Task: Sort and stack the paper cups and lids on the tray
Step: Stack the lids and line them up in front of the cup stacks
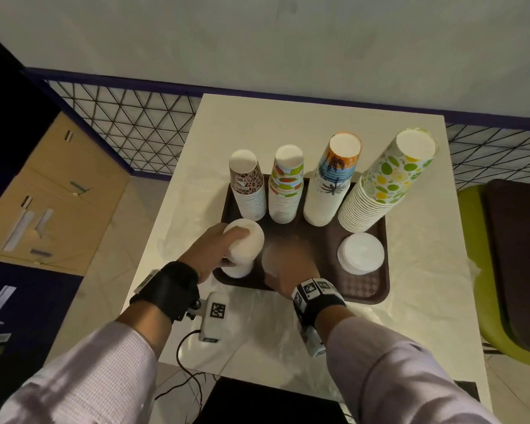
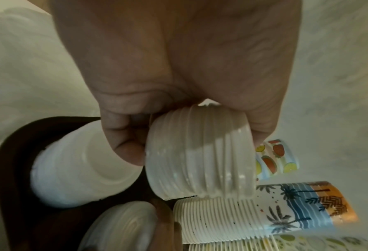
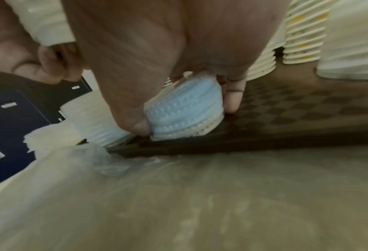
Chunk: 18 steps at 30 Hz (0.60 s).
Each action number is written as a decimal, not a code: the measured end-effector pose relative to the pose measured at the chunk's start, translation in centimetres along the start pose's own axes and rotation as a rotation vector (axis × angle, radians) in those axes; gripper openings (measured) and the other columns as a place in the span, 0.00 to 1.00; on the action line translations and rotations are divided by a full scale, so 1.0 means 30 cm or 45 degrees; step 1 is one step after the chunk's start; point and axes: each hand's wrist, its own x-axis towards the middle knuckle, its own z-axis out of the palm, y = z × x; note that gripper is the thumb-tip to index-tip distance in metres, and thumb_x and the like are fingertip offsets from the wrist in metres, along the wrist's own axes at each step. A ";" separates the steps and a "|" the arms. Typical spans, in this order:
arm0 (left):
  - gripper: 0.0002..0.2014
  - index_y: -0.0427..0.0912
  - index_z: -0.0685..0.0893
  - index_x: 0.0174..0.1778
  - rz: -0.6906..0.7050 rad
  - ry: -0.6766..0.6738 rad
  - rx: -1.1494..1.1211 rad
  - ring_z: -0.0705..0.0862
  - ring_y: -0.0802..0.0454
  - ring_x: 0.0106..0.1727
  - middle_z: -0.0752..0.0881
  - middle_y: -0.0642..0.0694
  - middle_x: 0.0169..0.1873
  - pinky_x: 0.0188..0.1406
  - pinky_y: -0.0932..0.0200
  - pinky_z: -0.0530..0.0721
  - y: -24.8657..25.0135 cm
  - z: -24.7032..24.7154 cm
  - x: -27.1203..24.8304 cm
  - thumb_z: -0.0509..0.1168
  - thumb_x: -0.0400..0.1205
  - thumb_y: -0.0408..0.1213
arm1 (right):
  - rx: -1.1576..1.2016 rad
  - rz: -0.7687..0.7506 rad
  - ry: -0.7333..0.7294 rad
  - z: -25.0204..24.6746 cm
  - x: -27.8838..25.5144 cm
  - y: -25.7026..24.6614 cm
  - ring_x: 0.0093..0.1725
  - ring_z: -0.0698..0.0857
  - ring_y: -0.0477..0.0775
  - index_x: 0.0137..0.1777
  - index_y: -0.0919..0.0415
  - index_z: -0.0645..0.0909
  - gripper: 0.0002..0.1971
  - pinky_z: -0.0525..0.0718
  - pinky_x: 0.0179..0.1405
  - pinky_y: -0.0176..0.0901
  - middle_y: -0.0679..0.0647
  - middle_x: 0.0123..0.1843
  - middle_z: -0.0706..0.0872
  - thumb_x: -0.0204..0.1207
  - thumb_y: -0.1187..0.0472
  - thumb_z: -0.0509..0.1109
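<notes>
A dark brown rectangular plastic tray (image 1: 377, 289) is being carried by a white bench (image 1: 410, 316) w/ clear plastic film over it. Along the tray's far side, four upside-down stacks of paper cups are standing: a leopard-print stack (image 1: 248, 185) at far left, then a fruit-print stack (image 1: 286, 185), a palm-tree print stack w/ orange top (image 1: 331, 182), and a lime-and-lemon print stack (image 1: 386, 185) at far right, leaning twd the right.

At the tray's near-left corner, a tall stack of white plastic lids (image 1: 242, 250) is being gripped by the left hand (image 1: 210, 250), fingers curled round its upper part; in the left wrist view the ribbed lid edges (image 2: 200, 158) are being pinched betw. thumb and fingers. Just beside it, approx. mid-tray at the near edge, a short stack of white lids w/ bluish tint (image 3: 187, 108) is being clamped by the right hand (image 1: 289, 267), thumb on one side and fingers on the other, its bottom edge touching the chequered tray floor. The right hand is blurred in the head view.

A third, low pile of white round lids (image 1: 361, 253) is lying on the tray's near-right part, apart from both hands.
</notes>
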 end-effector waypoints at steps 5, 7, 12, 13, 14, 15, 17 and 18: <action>0.40 0.50 0.81 0.70 0.069 -0.057 0.003 0.82 0.41 0.69 0.84 0.43 0.68 0.67 0.37 0.87 0.017 0.014 0.009 0.74 0.61 0.62 | -0.075 0.087 0.070 -0.030 -0.005 0.069 0.68 0.74 0.65 0.82 0.55 0.63 0.50 0.83 0.62 0.57 0.58 0.71 0.70 0.63 0.39 0.80; 0.36 0.51 0.81 0.68 0.072 -0.078 0.009 0.82 0.41 0.69 0.84 0.43 0.68 0.68 0.38 0.86 0.023 0.028 0.016 0.73 0.63 0.61 | -0.130 0.089 0.087 -0.042 -0.003 0.087 0.68 0.75 0.65 0.83 0.55 0.61 0.51 0.82 0.61 0.56 0.58 0.72 0.70 0.63 0.39 0.80; 0.38 0.53 0.84 0.65 0.074 -0.107 0.029 0.84 0.42 0.68 0.85 0.44 0.67 0.56 0.46 0.88 0.035 0.067 0.031 0.74 0.59 0.65 | -0.211 -0.038 0.137 -0.057 -0.035 0.080 0.80 0.63 0.73 0.88 0.51 0.51 0.53 0.71 0.77 0.64 0.63 0.84 0.59 0.69 0.39 0.76; 0.37 0.52 0.84 0.66 0.078 -0.098 0.038 0.84 0.43 0.67 0.85 0.44 0.66 0.54 0.47 0.88 0.035 0.075 0.034 0.75 0.61 0.64 | -0.221 -0.078 0.139 -0.052 -0.046 0.076 0.82 0.60 0.73 0.87 0.49 0.53 0.48 0.67 0.80 0.65 0.63 0.86 0.57 0.71 0.41 0.75; 0.34 0.52 0.84 0.66 0.085 -0.086 0.052 0.84 0.43 0.67 0.85 0.45 0.66 0.53 0.48 0.88 0.034 0.084 0.038 0.75 0.65 0.62 | -0.225 -0.114 0.134 -0.046 -0.056 0.075 0.83 0.57 0.74 0.85 0.46 0.57 0.42 0.64 0.81 0.67 0.63 0.87 0.55 0.74 0.43 0.74; 0.28 0.51 0.83 0.66 0.093 -0.074 0.061 0.84 0.44 0.67 0.85 0.46 0.66 0.52 0.50 0.88 0.033 0.095 0.042 0.75 0.72 0.59 | -0.228 -0.139 0.123 -0.038 -0.062 0.076 0.84 0.56 0.74 0.83 0.44 0.62 0.36 0.62 0.82 0.68 0.62 0.87 0.54 0.77 0.46 0.73; 0.15 0.53 0.82 0.64 0.088 -0.073 0.061 0.84 0.45 0.67 0.84 0.46 0.66 0.49 0.52 0.87 0.030 0.113 0.045 0.72 0.83 0.51 | -0.253 -0.138 0.104 -0.028 -0.063 0.083 0.84 0.56 0.75 0.80 0.43 0.67 0.28 0.61 0.83 0.70 0.62 0.87 0.55 0.81 0.51 0.70; 0.13 0.54 0.82 0.63 0.086 -0.076 0.064 0.84 0.45 0.67 0.84 0.47 0.66 0.48 0.53 0.86 0.030 0.120 0.046 0.70 0.84 0.49 | -0.268 -0.126 0.100 -0.028 -0.058 0.090 0.84 0.57 0.75 0.80 0.43 0.68 0.27 0.60 0.83 0.70 0.63 0.87 0.56 0.82 0.53 0.69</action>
